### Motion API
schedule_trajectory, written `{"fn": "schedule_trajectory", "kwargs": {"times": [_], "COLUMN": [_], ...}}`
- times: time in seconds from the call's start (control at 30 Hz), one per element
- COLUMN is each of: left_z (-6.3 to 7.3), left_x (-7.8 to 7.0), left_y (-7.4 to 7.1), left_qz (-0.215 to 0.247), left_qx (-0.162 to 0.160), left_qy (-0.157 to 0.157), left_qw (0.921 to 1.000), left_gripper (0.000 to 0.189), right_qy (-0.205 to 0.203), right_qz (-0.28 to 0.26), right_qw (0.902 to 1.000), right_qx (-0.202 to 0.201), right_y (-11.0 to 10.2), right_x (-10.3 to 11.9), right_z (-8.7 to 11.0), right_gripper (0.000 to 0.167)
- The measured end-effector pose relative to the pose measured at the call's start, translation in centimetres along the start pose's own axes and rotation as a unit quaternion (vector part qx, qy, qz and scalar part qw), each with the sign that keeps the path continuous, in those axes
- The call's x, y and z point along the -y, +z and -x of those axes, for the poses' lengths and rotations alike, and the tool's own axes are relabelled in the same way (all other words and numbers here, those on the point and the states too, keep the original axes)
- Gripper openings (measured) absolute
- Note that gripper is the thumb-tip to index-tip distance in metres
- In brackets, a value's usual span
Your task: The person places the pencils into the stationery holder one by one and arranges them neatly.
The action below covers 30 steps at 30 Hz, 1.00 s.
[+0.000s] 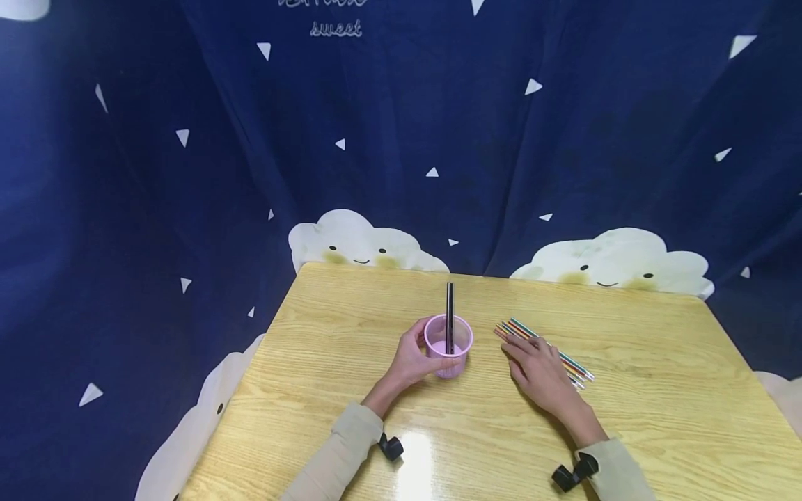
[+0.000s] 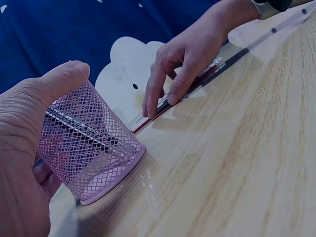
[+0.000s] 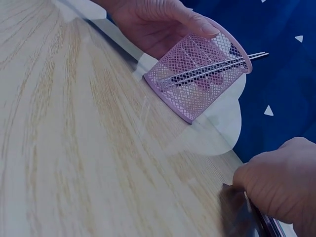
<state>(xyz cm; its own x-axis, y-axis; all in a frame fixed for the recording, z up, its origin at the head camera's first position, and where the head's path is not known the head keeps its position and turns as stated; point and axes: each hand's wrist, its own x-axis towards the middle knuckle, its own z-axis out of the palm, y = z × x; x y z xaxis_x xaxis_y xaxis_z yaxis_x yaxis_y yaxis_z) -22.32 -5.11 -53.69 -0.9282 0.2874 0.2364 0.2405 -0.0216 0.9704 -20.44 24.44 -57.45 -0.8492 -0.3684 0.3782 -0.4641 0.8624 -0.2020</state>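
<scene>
My left hand grips a pink mesh pencil cup, thumb on the near side and fingers round the far side. Two dark pencils stand in the cup, their upper ends well above its rim. Right of the cup, several coloured pencils with pale ends lie side by side on the tabletop. My right hand rests over them, fingertips down at their left part. In the left wrist view, that hand's thumb and index fingertip stand apart along the pencils.
The light wood table bears the cup and pencils. Behind it hangs a dark blue curtain with white triangles and smiling clouds. A small black camera is strapped at the left wrist, another at the right.
</scene>
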Motion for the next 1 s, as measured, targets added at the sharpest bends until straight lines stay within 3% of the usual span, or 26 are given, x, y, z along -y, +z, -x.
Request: {"fn": "schedule_trajectory", "kwargs": {"times": [0.4, 0.57, 0.73, 0.87, 1.0], "left_z": [0.0, 0.0, 0.0, -0.3, -0.7], "left_x": [0.0, 0.0, -0.1, 1.2, 2.7], "left_y": [0.1, 0.0, 0.0, 0.0, -0.1], "left_qz": [0.006, 0.007, 0.003, 0.000, -0.006], "left_qx": [0.002, 0.003, 0.003, 0.007, 0.007], "left_qy": [0.004, 0.008, 0.004, -0.002, 0.001], "left_qw": [1.0000, 0.9999, 1.0000, 1.0000, 1.0000], "left_gripper": [0.085, 0.085, 0.085, 0.088, 0.089], "right_qy": [-0.013, -0.024, -0.053, -0.062, -0.056], "right_qz": [-0.049, -0.016, 0.019, 0.020, 0.020], "right_qw": [0.9987, 0.9996, 0.9984, 0.9975, 0.9981], "right_qx": [0.001, 0.010, -0.010, -0.025, -0.014], "right_y": [0.3, 0.3, 0.3, 0.4, 0.3], "right_x": [0.1, 0.2, 0.4, 0.5, 0.7], "right_z": [-0.1, 0.1, 0.1, 0.0, 0.0], "right_gripper": [0.032, 0.035, 0.035, 0.031, 0.030]}}
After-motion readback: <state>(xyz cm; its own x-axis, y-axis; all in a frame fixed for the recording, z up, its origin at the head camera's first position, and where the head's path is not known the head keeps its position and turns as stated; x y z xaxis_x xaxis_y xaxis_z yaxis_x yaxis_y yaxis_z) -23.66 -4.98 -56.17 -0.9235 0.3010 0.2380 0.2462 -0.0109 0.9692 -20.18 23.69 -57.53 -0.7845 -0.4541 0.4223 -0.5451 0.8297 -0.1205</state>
